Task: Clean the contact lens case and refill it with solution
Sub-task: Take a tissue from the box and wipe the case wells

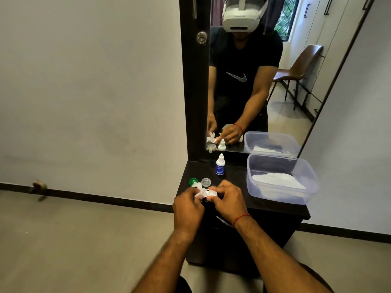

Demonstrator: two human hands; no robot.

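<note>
Head view: my left hand [188, 206] pinches tissue [198, 187] against the lens case [211, 193] that my right hand [227, 199] grips; green cap [193, 182] and clear cap [206, 182] lie off just beyond my knuckles, solution bottle [220, 166] farther beyond, refill judged outstanding.

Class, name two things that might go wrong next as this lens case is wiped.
1. The green cap and clear cap lie loose near the table edge beside the left hand; a nudge may knock them off.
2. The tissue may leave lint in the case.
</note>
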